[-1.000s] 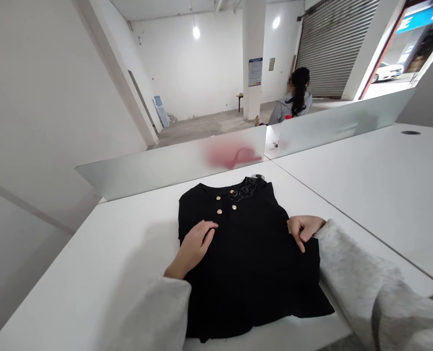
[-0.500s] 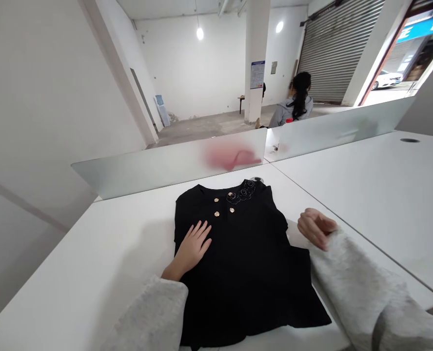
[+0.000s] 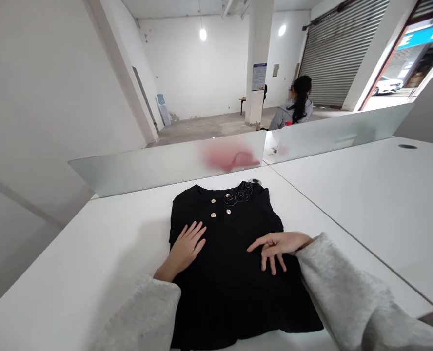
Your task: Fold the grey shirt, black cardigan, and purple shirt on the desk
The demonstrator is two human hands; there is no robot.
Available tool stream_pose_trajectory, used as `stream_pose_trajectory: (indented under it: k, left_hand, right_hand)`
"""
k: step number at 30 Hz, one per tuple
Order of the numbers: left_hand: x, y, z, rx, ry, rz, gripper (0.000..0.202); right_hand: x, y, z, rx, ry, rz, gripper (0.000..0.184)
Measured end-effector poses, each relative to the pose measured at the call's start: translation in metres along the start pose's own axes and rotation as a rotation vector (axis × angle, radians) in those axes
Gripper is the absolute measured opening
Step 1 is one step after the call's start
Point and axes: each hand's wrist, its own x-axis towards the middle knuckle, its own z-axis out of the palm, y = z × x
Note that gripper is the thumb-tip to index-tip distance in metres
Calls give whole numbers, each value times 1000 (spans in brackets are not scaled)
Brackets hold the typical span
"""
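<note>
Right hand (image 3: pixel 278 244) has swung in from the table edge onto the black garment (image 3: pixel 234 263), fingers spread, gripping nothing. Left hand (image 3: pixel 184 247) stays flat and open on the soft matte fabric, grey fleecy sleeves nearest. Garment lies folded flat on smooth white table (image 3: pixel 92 263); four gold buttons (image 3: pixel 221 208), black fabric rosettes (image 3: pixel 240 194) at the neckline. Frosted divider panel (image 3: pixel 158 163) behind, seated person (image 3: pixel 291 105) beyond.

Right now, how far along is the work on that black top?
The black top already lies flat on the white table, front up, with no sleeves sticking out, so they look tucked in. In hand: the left hand presses flat on its left part, and the right hand rests spread-fingered on its middle. Left, probably: it lies at full length, not folded top to bottom.
</note>
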Motion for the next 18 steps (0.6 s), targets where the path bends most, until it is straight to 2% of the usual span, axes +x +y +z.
stream_pose_trajectory:
  k: [2, 4, 8, 11, 16, 18]
  left_hand:
    - [-3, -15, 0, 48, 55, -42, 48]
    - [-6, -33, 0, 55, 96, -147, 49]
    - [-13, -60, 4, -80, 119, -367, 54]
    - [-15, -63, 7, -124, 144, -384, 54]
    - [-15, -56, 6, -158, 155, -388, 55]
    - [-15, -57, 5, -192, 194, -377, 54]
  right_hand:
    - [1, 0, 1, 10, 7, 10, 56]
    - [2, -1, 2, 22, 13, 15, 56]
    - [4, -3, 5, 34, 39, 29, 55]
    - [5, -2, 6, 35, 50, 36, 55]
    - [6, -1, 6, 21, 59, 27, 53]
    - [6, -2, 6, 17, 74, 28, 52]
